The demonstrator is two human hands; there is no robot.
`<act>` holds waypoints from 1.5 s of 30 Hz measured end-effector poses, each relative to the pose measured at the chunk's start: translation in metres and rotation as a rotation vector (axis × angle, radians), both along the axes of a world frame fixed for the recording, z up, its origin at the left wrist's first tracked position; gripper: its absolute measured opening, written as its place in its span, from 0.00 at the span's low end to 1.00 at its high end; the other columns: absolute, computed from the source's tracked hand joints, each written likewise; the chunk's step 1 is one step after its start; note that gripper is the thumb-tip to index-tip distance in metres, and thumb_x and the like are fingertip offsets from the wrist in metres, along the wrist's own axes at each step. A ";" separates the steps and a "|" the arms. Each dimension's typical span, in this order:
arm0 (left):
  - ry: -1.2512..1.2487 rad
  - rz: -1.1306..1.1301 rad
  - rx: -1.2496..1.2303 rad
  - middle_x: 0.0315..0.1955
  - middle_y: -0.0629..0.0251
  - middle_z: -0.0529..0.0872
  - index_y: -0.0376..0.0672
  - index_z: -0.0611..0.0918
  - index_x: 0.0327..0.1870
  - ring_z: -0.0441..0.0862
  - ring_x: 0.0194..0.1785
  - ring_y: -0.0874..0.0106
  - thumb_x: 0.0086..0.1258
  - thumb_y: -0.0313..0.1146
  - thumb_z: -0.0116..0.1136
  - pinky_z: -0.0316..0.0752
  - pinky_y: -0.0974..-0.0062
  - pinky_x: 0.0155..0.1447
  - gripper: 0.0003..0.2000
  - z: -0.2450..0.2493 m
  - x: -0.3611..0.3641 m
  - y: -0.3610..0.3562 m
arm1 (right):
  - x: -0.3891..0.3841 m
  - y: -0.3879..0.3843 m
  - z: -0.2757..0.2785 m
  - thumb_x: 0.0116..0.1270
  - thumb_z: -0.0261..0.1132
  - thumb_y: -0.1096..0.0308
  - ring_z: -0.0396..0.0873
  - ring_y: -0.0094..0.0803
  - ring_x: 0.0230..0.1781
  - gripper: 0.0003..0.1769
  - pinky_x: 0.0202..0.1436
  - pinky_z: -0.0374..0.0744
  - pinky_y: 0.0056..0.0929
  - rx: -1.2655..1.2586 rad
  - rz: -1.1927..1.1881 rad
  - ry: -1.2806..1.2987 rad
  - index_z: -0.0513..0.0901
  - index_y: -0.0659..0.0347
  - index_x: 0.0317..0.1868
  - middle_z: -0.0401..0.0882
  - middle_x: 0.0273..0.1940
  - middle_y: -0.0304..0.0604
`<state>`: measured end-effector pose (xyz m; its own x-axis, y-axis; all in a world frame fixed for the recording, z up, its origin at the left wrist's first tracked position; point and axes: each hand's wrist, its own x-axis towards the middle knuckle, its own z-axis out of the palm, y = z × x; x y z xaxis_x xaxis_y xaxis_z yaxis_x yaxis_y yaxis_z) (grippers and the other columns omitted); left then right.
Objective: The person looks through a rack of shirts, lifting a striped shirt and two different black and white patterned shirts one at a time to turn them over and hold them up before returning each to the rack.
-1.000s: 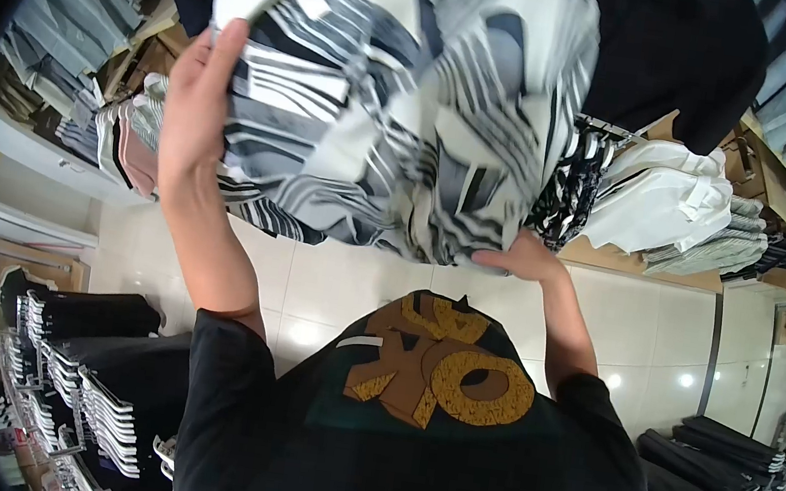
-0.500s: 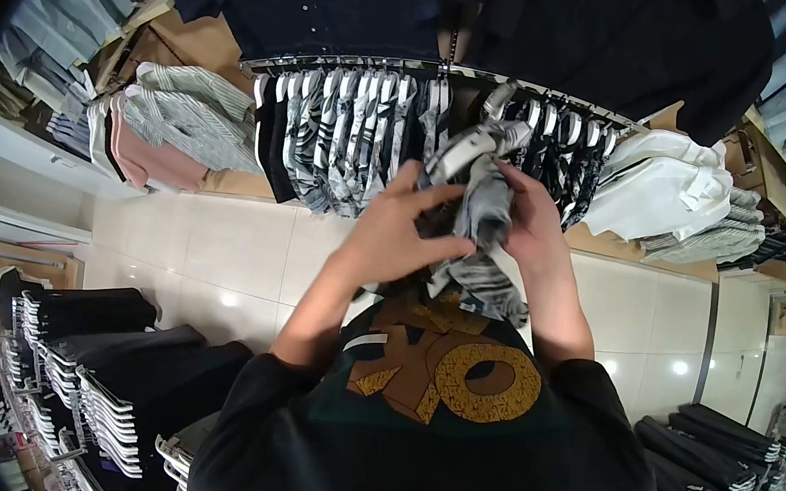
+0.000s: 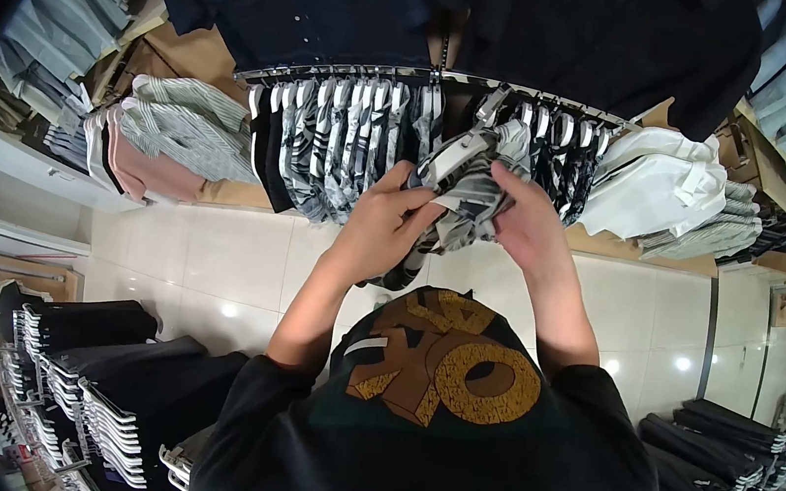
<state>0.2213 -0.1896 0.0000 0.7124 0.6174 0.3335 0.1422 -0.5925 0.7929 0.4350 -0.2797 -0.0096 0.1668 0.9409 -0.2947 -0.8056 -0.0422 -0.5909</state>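
Lettering on the black T-shirt (image 3: 451, 482), below the fingers (image 3: 512, 184): 1 large speckled gold letter O (image 3: 485, 411), inverted in this view, is legible. The brown-and-gold character (image 3: 400, 383) beside it and the foreshortened row (image 3: 449, 311) nearer the fingers cannot be read surely.

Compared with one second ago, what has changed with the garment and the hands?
The patterned garment, spread wide before, is now bunched lower between the left hand, which came inward and down, and the right hand, which rose slightly; the right hand's grip is unclear. The row of hanging clothes behind is mostly uncovered. The white clothes stayed put.
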 end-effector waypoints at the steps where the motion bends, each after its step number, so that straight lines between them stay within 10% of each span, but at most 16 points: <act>1: 0.004 -0.002 0.020 0.40 0.49 0.79 0.34 0.89 0.47 0.78 0.39 0.58 0.77 0.30 0.65 0.74 0.66 0.45 0.08 -0.002 0.000 0.002 | -0.003 -0.004 -0.002 0.76 0.68 0.72 0.90 0.33 0.49 0.14 0.53 0.88 0.33 0.022 -0.038 -0.095 0.83 0.68 0.58 0.89 0.51 0.46; 11: 0.159 -0.088 -0.115 0.48 0.38 0.86 0.36 0.87 0.48 0.76 0.69 0.35 0.78 0.30 0.63 0.67 0.53 0.76 0.07 0.000 -0.003 0.010 | 0.009 -0.004 -0.008 0.74 0.71 0.70 0.90 0.33 0.45 0.18 0.52 0.88 0.30 -0.051 -0.065 -0.135 0.82 0.70 0.58 0.89 0.49 0.46; 16: 0.077 0.010 -0.055 0.45 0.40 0.85 0.36 0.86 0.47 0.80 0.62 0.36 0.77 0.29 0.62 0.73 0.55 0.67 0.07 0.003 0.013 0.001 | -0.027 -0.004 -0.002 0.70 0.75 0.71 0.85 0.23 0.44 0.19 0.52 0.83 0.25 0.142 0.015 -0.702 0.83 0.66 0.58 0.88 0.48 0.40; 19: 0.064 0.033 -0.073 0.39 0.47 0.81 0.36 0.86 0.44 0.79 0.42 0.54 0.75 0.27 0.62 0.76 0.62 0.55 0.05 0.011 0.014 0.001 | -0.010 0.000 -0.017 0.68 0.76 0.74 0.83 0.20 0.42 0.16 0.50 0.82 0.23 0.099 0.027 -0.685 0.85 0.66 0.53 0.89 0.47 0.38; 22: 0.063 0.050 0.003 0.41 0.45 0.79 0.37 0.86 0.44 0.79 0.39 0.48 0.76 0.28 0.61 0.76 0.59 0.50 0.05 0.012 0.005 0.013 | -0.006 0.001 -0.015 0.67 0.75 0.76 0.82 0.19 0.40 0.15 0.46 0.81 0.22 0.118 -0.018 -0.633 0.85 0.68 0.52 0.89 0.45 0.37; 26: -0.062 0.102 -0.032 0.29 0.55 0.82 0.34 0.86 0.43 0.79 0.40 0.59 0.78 0.26 0.60 0.73 0.59 0.69 0.05 0.003 -0.006 0.028 | 0.005 -0.005 -0.038 0.67 0.75 0.75 0.80 0.17 0.39 0.13 0.44 0.78 0.21 0.098 -0.029 -0.721 0.85 0.67 0.50 0.87 0.41 0.33; 32: -0.042 0.120 0.109 0.41 0.59 0.77 0.36 0.87 0.47 0.75 0.37 0.69 0.76 0.25 0.64 0.76 0.69 0.49 0.05 0.000 -0.044 0.056 | 0.053 -0.014 -0.101 0.76 0.69 0.67 0.71 0.14 0.34 0.09 0.36 0.69 0.19 0.006 -0.104 -0.944 0.87 0.65 0.44 0.80 0.32 0.28; 38: 0.163 0.108 0.177 0.49 0.50 0.79 0.45 0.86 0.65 0.83 0.51 0.51 0.58 0.44 0.82 0.80 0.59 0.52 0.33 0.020 0.000 0.011 | -0.010 0.024 0.023 0.74 0.69 0.66 0.76 0.22 0.30 0.09 0.35 0.73 0.27 0.191 0.232 -1.320 0.86 0.64 0.44 0.81 0.29 0.38; 42: 0.127 0.034 0.100 0.42 0.49 0.81 0.35 0.89 0.53 0.83 0.47 0.47 0.65 0.36 0.75 0.79 0.57 0.50 0.19 -0.003 0.011 0.035 | -0.010 0.045 0.034 0.67 0.74 0.68 0.77 0.24 0.30 0.10 0.36 0.75 0.28 0.503 0.126 -1.604 0.85 0.66 0.42 0.83 0.30 0.40; 45: 0.003 0.056 0.014 0.37 0.51 0.81 0.31 0.89 0.46 0.82 0.41 0.57 0.70 0.30 0.69 0.76 0.65 0.46 0.11 -0.004 0.007 0.046 | -0.008 0.034 0.037 0.65 0.76 0.66 0.80 0.29 0.32 0.15 0.39 0.76 0.28 0.231 0.193 -1.445 0.85 0.65 0.46 0.85 0.33 0.45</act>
